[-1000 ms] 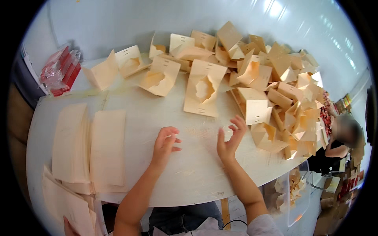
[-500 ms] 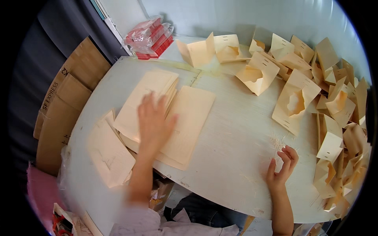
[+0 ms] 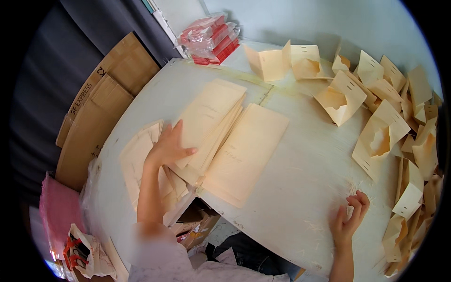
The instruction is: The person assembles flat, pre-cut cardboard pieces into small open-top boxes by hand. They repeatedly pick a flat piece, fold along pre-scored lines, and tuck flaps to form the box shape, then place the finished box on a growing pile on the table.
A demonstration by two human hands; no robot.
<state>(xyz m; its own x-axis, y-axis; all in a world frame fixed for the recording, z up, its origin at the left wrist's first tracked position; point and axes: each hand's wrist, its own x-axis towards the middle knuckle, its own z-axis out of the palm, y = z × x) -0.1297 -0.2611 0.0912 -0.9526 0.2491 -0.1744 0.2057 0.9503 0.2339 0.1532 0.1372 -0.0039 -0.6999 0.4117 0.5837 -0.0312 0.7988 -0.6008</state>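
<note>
- Three piles of pale card (image 3: 211,113) lay side by side on the left of the tabletop (image 3: 300,188); the leftmost pile (image 3: 135,162) was fanned out.
- The left hand (image 3: 168,144) was over the leftmost and middle piles where they met, fingers spread wide; I could not tell whether they touched card.
- Each sheet looked light, thin and bendy, probably easy to crease; a long edge pinched under the thumb seemed the safest hold.
- The right hand (image 3: 350,214) was well apart, near pale scraps (image 3: 350,188), fingers loosely curled with nothing visible in them.
- Folded card pieces (image 3: 383,136) crowded the right side.
- Red packs (image 3: 209,40) in clear plastic stood behind.
</note>
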